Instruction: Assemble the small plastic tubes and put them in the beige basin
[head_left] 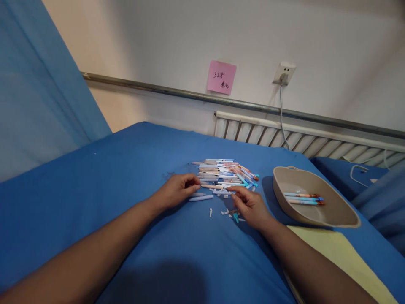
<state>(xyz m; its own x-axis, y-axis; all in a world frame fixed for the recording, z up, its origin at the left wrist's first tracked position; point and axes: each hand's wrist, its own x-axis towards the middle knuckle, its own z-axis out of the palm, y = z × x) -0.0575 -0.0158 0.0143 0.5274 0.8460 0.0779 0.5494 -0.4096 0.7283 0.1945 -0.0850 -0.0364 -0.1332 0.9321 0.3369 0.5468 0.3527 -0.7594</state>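
Note:
A peach-coloured pen (212,186) lies level between my two hands, in front of a pile of pens (218,171) in pale, white and blue tones. At its left end, the fingers of my left hand (179,190) are pinched together on it. My right hand (251,206) is by its right end, index finger stretched out and thumb apart from it. Just below the peach pen is a lavender pen (201,198). Small white pieces (210,212) and a teal piece (236,217) are scattered close to my right hand.
A beige basket (335,215) with several pens (303,198) stands at the right, beside a yellow sheet (335,249). Blue cloth (142,156) covers the surface. Behind are a radiator (253,131), a metal rail (164,90) and a plugged-in cable (281,109).

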